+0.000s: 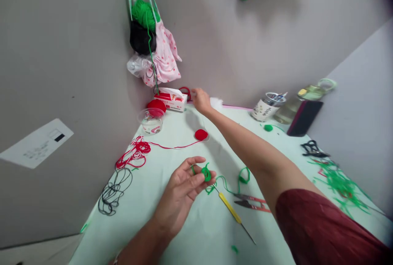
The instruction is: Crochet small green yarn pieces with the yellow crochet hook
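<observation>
My left hand [181, 191] is closed, pinching a small green crochet piece [206, 173] between thumb and fingers, with green yarn looped about a finger. From it a green yarn strand [225, 183] trails over the table. A crochet hook [229, 205] with a yellow handle points its tip at these fingertips; whether they touch is unclear. To its right lie thread snips [251, 202] with orange handles. My right hand [202, 100] stretches to the back of the table, fingers apart, just right of a red loop-shaped object [185, 91] behind the tissue box [172, 100].
Red yarn [133, 152] and black cord [113, 193] lie left. A red disc-shaped piece [201, 134] sits mid-table. A plastic tub [151, 121] is back left. A pen jar [267, 107], bottle [287, 109], phone [305, 118] and green scraps [342, 185] line the right.
</observation>
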A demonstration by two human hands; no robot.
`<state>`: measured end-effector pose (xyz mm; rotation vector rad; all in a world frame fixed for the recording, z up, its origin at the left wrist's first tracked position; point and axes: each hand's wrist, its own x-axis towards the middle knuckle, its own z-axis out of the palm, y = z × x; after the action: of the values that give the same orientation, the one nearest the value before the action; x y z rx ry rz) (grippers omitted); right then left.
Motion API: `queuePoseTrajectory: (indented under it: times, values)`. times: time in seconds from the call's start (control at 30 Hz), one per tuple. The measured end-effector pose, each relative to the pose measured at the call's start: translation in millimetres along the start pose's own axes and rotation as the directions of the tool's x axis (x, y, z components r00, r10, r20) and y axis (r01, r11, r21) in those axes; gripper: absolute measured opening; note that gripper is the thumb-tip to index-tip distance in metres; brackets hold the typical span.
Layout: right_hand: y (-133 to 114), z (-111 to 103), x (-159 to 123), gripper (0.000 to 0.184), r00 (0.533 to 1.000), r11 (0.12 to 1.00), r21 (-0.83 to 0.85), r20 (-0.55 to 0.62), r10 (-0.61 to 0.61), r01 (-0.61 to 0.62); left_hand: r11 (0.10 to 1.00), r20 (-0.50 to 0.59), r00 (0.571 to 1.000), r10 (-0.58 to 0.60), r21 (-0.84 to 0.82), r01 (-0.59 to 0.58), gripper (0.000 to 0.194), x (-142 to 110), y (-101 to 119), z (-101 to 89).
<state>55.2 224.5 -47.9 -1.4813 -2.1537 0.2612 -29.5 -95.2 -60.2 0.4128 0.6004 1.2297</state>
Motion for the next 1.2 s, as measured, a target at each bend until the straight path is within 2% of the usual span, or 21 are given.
queuePoseTrajectory:
  times: [0.1, 0.2, 0.33, 0.5, 0.63, 0.77, 0.9, 1.03, 1.07, 1.1, 1.17, 1.2]
  values:
    - [-0.2, 13.9, 29.9, 0.042, 0.997, 0.993, -0.089, -0.014, -0.077, 0.076, 0.999, -0.045, 0.999, -0.009, -0.031, 0.008, 0.030, 5.2, 5.0, -2.8]
    - [3.5, 25.5, 48.5, 0.042, 0.991, 0.979, -0.153, 0.029, -0.130, 0.133, 0.998, -0.100, 0.995, -0.027, -0.062, 0.021, 0.030, 9.9, 8.4, -6.7]
    - [8.3, 35.3, 62.8, 0.035, 0.988, 0.964, -0.219, 0.068, -0.141, 0.153, 0.996, -0.138, 0.989, -0.047, -0.081, 0.036, 0.028, 13.7, 9.9, -11.5]
    - [3.6, 39.6, 72.9, 0.040, 0.989, 0.951, -0.273, 0.060, -0.136, 0.148, 0.997, -0.153, 0.987, -0.047, -0.068, 0.037, 0.027, 14.6, 9.6, -12.3]
    - [1.8, 29.1, 70.5, 0.040, 0.990, 0.948, -0.286, 0.055, -0.128, 0.138, 0.998, -0.148, 0.988, -0.040, -0.054, 0.032, 0.028, 14.5, 9.9, -10.6]
    - [13.6, -10.2, 57.7, 0.041, 0.996, 0.952, -0.295, -0.029, -0.090, 0.078, 0.999, -0.148, 0.989, -0.022, -0.026, 0.018, 0.028, 14.2, 10.2, -9.3]
    - [30.8, -69.0, 26.6, 0.033, 0.985, 0.961, -0.278, -0.166, -0.042, -0.006, 1.000, -0.104, 0.994, -0.009, 0.004, 0.009, 0.021, 10.6, 10.1, -7.6]
    - [40.0, -115.9, -38.9, 0.012, 0.975, 0.977, -0.212, -0.221, -0.034, -0.014, 0.998, -0.054, 0.998, 0.033, 0.051, -0.031, 0.018, 5.6, 8.8, -6.9]
    - [39.7, -123.1, -61.4, 0.008, 0.979, 0.986, -0.167, -0.201, -0.036, 0.002, 0.997, -0.038, 0.998, 0.048, 0.062, -0.045, 0.017, 4.6, 8.5, -6.7]
    - [38.2, -128.3, -86.1, 0.007, 0.986, 1.000, -0.020, -0.167, -0.026, 0.023, 0.995, -0.024, 0.998, 0.065, 0.073, -0.063, 0.016, 3.7, 8.3, -6.5]
    - [31.4, -132.6, -140.1, 0.014, 0.999, 0.976, 0.219, -0.052, 0.007, 0.005, 0.991, 0.011, 0.995, 0.096, 0.097, -0.096, 0.014, 1.9, 8.6, -5.8]
    - [26.3, -132.0, -168.3, 0.015, 1.000, 0.960, 0.278, 0.013, 0.004, -0.007, 0.988, 0.031, 0.994, 0.109, 0.109, -0.111, 0.013, 0.8, 9.0, -5.4]
